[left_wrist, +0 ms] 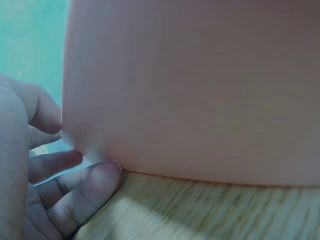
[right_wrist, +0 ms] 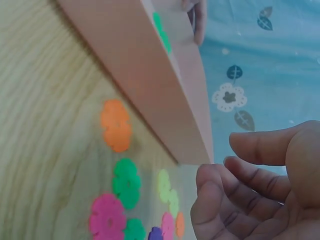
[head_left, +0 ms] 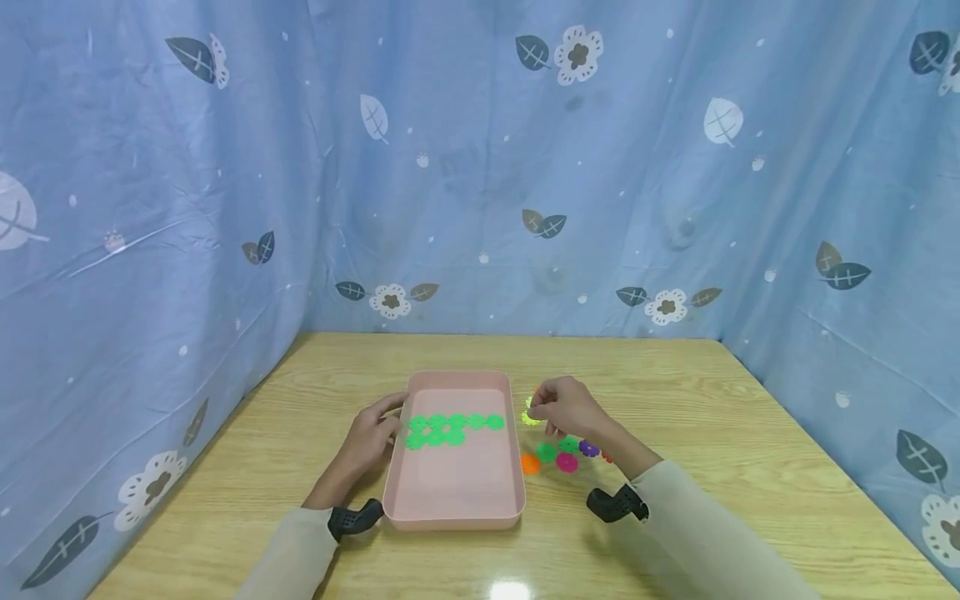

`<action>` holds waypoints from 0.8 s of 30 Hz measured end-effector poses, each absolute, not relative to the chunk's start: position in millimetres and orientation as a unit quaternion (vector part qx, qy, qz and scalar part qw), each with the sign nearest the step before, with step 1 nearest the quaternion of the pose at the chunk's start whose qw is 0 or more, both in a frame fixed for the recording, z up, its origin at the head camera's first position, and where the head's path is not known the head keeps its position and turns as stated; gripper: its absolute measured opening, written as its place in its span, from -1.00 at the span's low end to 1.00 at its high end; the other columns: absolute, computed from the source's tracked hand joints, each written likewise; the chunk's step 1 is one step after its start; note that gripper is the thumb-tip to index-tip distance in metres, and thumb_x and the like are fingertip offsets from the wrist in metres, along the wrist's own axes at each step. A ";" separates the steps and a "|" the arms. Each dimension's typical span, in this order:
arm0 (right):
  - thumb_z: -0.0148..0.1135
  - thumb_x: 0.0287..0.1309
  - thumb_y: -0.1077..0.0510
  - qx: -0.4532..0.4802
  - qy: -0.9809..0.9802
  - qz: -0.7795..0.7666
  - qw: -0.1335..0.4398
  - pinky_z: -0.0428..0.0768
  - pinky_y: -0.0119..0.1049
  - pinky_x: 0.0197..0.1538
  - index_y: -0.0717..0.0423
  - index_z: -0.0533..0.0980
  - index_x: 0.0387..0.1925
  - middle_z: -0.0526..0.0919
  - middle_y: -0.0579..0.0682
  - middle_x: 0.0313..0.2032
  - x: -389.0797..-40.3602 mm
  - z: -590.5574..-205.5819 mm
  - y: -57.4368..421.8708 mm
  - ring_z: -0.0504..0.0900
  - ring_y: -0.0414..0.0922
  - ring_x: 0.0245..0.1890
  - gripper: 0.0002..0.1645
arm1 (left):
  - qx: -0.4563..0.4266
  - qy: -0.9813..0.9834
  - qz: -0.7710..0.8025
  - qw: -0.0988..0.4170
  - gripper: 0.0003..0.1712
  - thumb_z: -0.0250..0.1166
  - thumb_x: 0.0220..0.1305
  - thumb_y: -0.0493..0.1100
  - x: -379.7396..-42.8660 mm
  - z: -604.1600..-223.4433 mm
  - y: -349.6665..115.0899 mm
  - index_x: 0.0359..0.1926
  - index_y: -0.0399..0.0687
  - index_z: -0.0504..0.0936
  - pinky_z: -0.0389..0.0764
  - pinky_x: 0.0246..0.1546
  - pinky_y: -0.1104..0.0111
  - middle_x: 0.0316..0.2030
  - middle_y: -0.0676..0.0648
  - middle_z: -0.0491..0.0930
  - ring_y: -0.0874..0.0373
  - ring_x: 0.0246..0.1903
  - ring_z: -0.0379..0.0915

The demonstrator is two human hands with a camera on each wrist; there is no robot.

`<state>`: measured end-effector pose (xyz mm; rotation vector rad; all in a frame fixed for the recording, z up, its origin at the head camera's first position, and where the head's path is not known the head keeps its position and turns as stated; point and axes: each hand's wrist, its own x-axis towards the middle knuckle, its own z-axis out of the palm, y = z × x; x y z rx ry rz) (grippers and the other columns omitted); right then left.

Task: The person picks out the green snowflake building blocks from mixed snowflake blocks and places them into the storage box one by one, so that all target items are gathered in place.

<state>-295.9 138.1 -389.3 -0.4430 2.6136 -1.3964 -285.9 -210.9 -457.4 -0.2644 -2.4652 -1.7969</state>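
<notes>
A pink shallow tray (head_left: 453, 492) holds two rows of green flower-shaped plastic pieces (head_left: 456, 422). My left hand (head_left: 369, 433) is at the tray's left side; its fingertips (left_wrist: 102, 182) touch the outer wall near the bottom edge. Right of the tray, my right hand (head_left: 567, 408) hovers over the loose pieces with bent fingers, beside yellow-green flower pieces (head_left: 529, 417). The right wrist view shows a gap between thumb (right_wrist: 257, 146) and fingers, with nothing held there.
Loose flower pieces lie right of the tray: orange (head_left: 530, 464), green (head_left: 546, 452), magenta (head_left: 567, 462), purple (head_left: 588, 448) and a partly covered red one (head_left: 607, 456). A blue patterned curtain (head_left: 480, 167) encloses the wooden table (head_left: 337, 358) at the back and sides.
</notes>
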 end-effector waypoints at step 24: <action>0.46 -0.06 0.48 -0.161 0.902 -0.391 0.085 0.62 -0.33 -0.58 0.26 0.61 -0.37 0.59 0.03 -0.45 -285.3 -427.3 154.3 0.57 -0.16 -0.70 -0.79 | -0.087 -0.798 -0.595 0.036 -0.35 -0.01 0.32 -0.34 -288.0 -461.6 -211.2 0.44 -0.19 0.38 0.73 -0.49 0.20 0.26 -0.35 0.47 -0.04 -0.37 0.65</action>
